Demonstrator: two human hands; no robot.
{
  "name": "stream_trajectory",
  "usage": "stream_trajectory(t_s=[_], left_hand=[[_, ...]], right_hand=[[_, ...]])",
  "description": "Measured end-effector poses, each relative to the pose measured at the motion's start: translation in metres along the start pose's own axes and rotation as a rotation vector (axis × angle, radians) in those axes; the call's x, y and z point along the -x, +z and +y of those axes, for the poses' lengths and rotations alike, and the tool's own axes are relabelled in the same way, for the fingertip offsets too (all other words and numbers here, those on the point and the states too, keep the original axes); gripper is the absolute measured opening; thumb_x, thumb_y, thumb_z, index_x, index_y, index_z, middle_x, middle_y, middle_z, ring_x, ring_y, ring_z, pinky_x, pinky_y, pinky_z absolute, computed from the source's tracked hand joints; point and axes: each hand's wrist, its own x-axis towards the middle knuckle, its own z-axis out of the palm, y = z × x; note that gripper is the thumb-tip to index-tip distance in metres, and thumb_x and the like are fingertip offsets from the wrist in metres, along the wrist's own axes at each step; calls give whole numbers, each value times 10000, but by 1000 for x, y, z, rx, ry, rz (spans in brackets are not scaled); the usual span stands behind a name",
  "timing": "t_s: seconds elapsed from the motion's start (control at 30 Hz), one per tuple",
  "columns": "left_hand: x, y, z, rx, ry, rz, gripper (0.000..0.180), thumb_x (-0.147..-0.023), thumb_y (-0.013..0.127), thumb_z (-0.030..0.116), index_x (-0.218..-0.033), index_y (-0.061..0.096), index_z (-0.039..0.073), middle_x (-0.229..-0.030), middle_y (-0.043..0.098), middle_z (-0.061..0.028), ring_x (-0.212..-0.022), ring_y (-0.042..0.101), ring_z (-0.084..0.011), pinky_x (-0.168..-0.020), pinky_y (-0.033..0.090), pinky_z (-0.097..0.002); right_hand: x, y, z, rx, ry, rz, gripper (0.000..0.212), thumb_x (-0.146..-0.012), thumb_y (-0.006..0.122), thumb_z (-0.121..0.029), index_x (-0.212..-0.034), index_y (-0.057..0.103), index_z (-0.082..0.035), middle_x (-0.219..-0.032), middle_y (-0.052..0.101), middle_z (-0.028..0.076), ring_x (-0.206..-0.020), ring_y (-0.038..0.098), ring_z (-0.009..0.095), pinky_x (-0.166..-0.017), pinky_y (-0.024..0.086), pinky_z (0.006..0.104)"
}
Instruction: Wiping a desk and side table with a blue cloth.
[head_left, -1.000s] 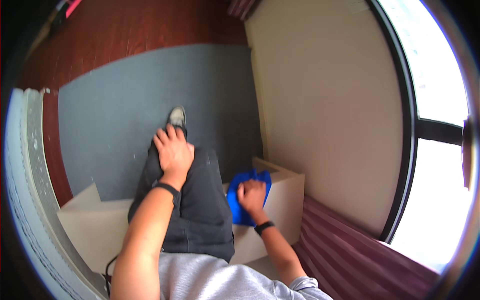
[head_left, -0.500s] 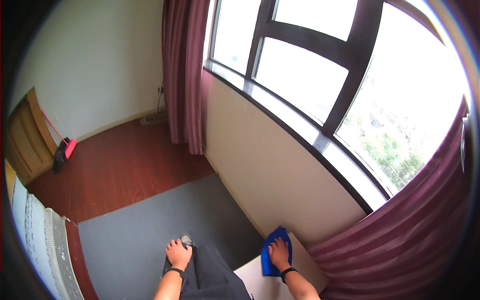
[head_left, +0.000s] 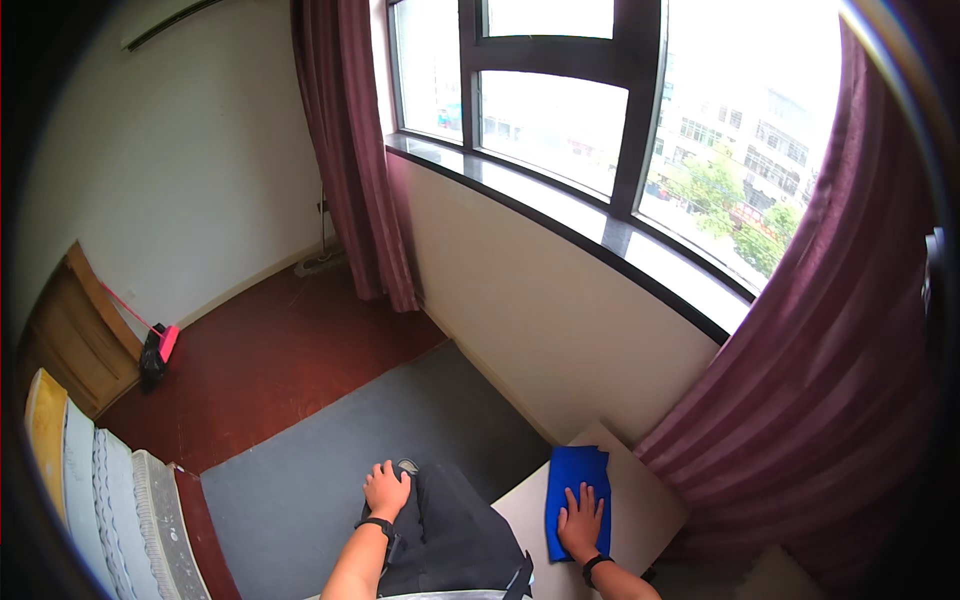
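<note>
My right hand lies flat, fingers spread, on a blue cloth. The cloth is spread on a pale tabletop at the lower right, below the window. My left hand rests on my knee in dark trousers, with its fingers apart and nothing in them. Each wrist wears a dark band. Just beyond my left hand the tip of a shoe shows.
A grey mat covers part of the red-brown floor. Purple curtains hang close to the table's right. A mattress edge is at the left. A pink broom with a black bag leans near a wooden panel.
The view has turned, so the room sits differently in it. The blue cloth, rumpled at its far end before, now lies flatter under my right hand. My left hand stays on the knee.
</note>
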Motion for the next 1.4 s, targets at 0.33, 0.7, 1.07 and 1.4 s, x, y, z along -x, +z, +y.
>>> stream_trajectory(t_s=[0.33, 0.7, 1.07, 1.4], left_hand=[[8, -5, 6, -90, 67, -77, 690, -891, 600, 447, -1459, 445, 88, -1499, 413, -188, -1264, 499, -396, -1046, 412, -532], [-20, 7, -4, -38, 0, -179, 579, -863, 585, 434, -1330, 563, 94, -1334, 542, -176, -1221, 529, -401, -1009, 431, -541], [-75, 28, -16, -118, -85, -487, 600, -830, 594, 445, -1309, 589, 82, -1322, 553, -153, -1234, 536, -352, -1033, 404, -544], [-109, 36, 7, -122, 217, -946, 583, -894, 575, 406, -1368, 530, 68, -1335, 530, -204, -1173, 560, -427, -1011, 458, -497]], right_hand=[[82, -15, -12, 3, -18, -44, 541, -907, 582, -300, -1431, 538, -174, -1566, 381, 177, -1480, 294, 344, -1192, 144, 605], [-18, -2, -33, -1, -76, -44, 518, -888, 583, -294, -1395, 565, -187, -1549, 419, 144, -1463, 338, 308, -1192, 163, 590], [-107, 9, -64, 45, -27, -184, 452, -785, 611, -250, -1230, 663, -186, -1481, 479, 126, -1448, 352, 307, -1190, 195, 577], [-128, 28, -114, 77, 199, -226, 239, -817, 646, -272, -1006, 693, -133, -1260, 608, 68, -1385, 427, 263, -1187, 175, 622]])
